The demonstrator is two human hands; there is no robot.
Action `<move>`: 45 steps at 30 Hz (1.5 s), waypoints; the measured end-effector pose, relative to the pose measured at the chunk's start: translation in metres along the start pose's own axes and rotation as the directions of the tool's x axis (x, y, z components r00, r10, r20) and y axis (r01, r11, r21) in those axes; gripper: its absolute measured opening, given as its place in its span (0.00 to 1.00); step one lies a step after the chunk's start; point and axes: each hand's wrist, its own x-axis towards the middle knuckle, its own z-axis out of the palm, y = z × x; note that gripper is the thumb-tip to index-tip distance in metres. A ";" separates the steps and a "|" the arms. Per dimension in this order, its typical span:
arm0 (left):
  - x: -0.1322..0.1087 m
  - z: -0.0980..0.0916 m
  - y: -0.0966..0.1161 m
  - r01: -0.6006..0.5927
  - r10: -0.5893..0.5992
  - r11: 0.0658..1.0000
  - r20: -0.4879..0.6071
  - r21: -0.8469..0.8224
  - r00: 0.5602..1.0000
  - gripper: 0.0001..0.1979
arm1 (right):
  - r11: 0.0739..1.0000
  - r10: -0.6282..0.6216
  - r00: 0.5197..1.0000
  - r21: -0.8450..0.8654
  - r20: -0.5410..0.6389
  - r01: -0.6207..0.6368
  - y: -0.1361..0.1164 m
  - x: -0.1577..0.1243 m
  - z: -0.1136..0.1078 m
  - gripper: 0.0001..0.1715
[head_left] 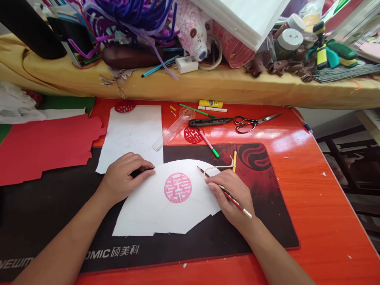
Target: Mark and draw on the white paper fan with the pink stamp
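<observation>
A fan-shaped piece of white paper [142,206] lies on the black desk mat, with a round pink double-happiness design [178,187] drawn on it. My left hand [126,174] pinches the paper's upper left edge between thumb and fingers. In my right hand [233,194] is a red and black pencil [234,200], its tip pointing up and left over the paper's right part. A cream string [219,167] runs from around the pencil to a yellow pen [234,160] just beyond my right hand.
Behind the paper lie scissors [255,122], a black utility knife [210,122], a clear ruler [173,130], a red paper cutout [192,134], a pink-and-green marker [209,144] and a glue stick [210,103]. Red paper [50,146] is at left. A crowded shelf [166,85] spans the back.
</observation>
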 end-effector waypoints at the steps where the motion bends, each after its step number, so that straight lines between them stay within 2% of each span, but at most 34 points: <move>1: 0.000 0.000 0.000 0.002 -0.002 1.000 0.000 0.001 1.000 0.14 | 1.000 0.001 1.000 0.000 0.001 -0.001 0.000 0.000 0.000 0.09; 22: 0.000 0.002 0.000 -0.042 0.041 0.999 -0.033 -0.003 0.999 0.12 | 1.000 0.016 1.000 -0.021 -0.003 -0.016 0.000 0.000 0.000 0.09; 45: 0.000 0.000 0.002 -0.048 0.048 0.999 -0.021 0.009 0.999 0.12 | 1.000 -0.002 1.000 -0.028 -0.026 0.002 -0.001 0.000 -0.001 0.09</move>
